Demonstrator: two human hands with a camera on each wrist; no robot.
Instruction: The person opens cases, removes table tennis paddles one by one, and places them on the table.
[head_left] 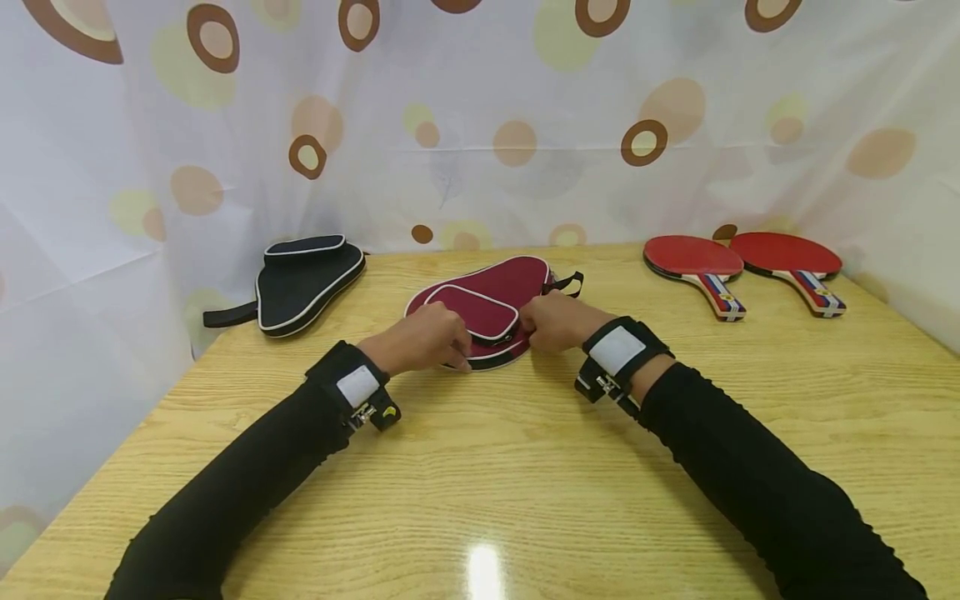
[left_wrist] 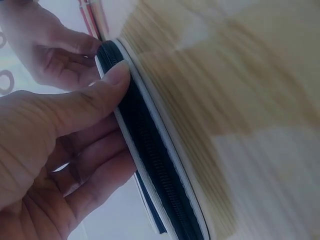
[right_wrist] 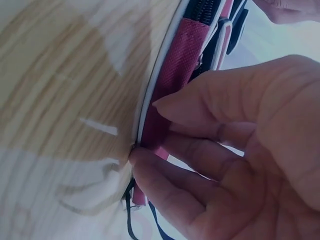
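A dark red table tennis bat case [head_left: 521,279] with white piping lies on the table, its smaller zipped pocket [head_left: 472,313] facing up. My left hand [head_left: 427,336] grips its near left edge. In the left wrist view the thumb [left_wrist: 95,107] presses on the black zipper band [left_wrist: 155,155], with the other fingers curled against the case. At the near right edge, my right hand [head_left: 558,321] holds the case. Its thumb touches the red side wall [right_wrist: 172,75] in the right wrist view, where the fingers bend against the end of the case. A black wrist strap [head_left: 564,285] sticks out at the right.
A black bat case [head_left: 307,287] with white piping and a strap lies at the back left. Two red table tennis bats [head_left: 693,254] [head_left: 787,252] lie side by side at the back right. Behind the wooden table [head_left: 480,467] hangs a patterned white curtain [head_left: 465,108].
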